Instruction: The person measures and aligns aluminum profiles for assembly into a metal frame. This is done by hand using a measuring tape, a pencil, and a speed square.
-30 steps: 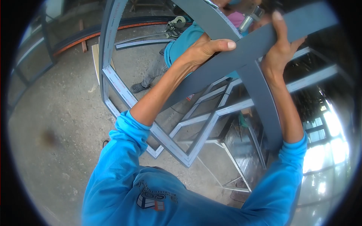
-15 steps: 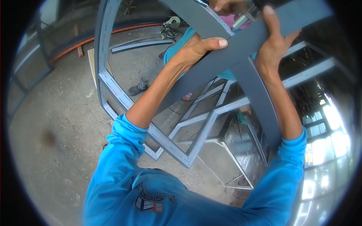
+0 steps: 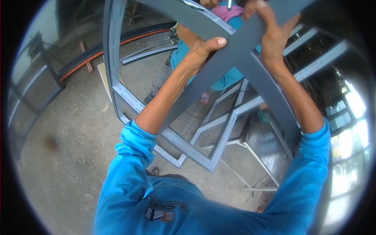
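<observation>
A dark grey metal window frame [image 3: 235,49] slants across the view in front of me, its wide bar meeting other bars at a joint. My left hand [image 3: 204,51] is closed on the bar just left of that joint, thumb lying on the near face and fingers hidden behind. Higher up and to the right, my right hand [image 3: 273,39] grips the same bar, its thumb along the upper face and its other fingers partly hidden. Beyond the joint is a co-worker's hand [image 3: 209,3], with a slim metal tool tip [image 3: 230,4] near it, cut off by the top edge.
The co-worker [image 3: 231,76] in blue stands behind the frame. More frames with taped edges [image 3: 211,162] rest below, beside a metal stand [image 3: 258,166]. A loose profile strip [image 3: 149,55] and an orange-edged dark rail [image 3: 80,66] lie on the concrete floor [image 3: 78,145].
The co-worker's power tool has drawn back from the frame joint toward the top edge. The view has shifted slightly; both my hands keep their hold on the bar.
</observation>
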Tool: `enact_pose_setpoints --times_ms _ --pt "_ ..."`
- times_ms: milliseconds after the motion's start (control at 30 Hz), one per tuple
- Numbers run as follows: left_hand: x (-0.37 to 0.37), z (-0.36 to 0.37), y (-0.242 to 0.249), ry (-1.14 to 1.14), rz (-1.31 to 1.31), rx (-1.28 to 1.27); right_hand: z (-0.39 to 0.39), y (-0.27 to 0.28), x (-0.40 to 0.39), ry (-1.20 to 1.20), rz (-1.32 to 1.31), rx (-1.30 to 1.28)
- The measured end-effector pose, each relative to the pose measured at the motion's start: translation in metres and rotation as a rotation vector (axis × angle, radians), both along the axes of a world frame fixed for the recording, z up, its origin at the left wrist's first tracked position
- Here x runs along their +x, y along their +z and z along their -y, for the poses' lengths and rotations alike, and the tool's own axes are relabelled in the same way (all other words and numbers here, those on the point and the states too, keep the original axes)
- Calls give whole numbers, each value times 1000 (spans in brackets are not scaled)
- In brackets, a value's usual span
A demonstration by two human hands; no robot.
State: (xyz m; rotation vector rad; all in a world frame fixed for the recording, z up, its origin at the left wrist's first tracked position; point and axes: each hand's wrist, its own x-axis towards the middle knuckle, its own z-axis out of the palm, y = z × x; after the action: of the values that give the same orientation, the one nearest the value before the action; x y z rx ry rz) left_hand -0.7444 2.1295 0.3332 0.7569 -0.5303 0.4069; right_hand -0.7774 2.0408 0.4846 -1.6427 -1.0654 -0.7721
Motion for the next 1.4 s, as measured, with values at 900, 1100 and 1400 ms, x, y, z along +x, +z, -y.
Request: enact_pose_setpoints --times_ms 900,1100,1400 --pt "-72 -105 -51 42 -26 757 1 -199 -180 -1291 -117 -163" --pt "-286 -314 -470 -293 -316 2014 41 -693 -547 -1266 -1861 -161" --pt "-663 -445 -529 -734 -1274 2197 -118 -690 -947 -1013 -2316 319"
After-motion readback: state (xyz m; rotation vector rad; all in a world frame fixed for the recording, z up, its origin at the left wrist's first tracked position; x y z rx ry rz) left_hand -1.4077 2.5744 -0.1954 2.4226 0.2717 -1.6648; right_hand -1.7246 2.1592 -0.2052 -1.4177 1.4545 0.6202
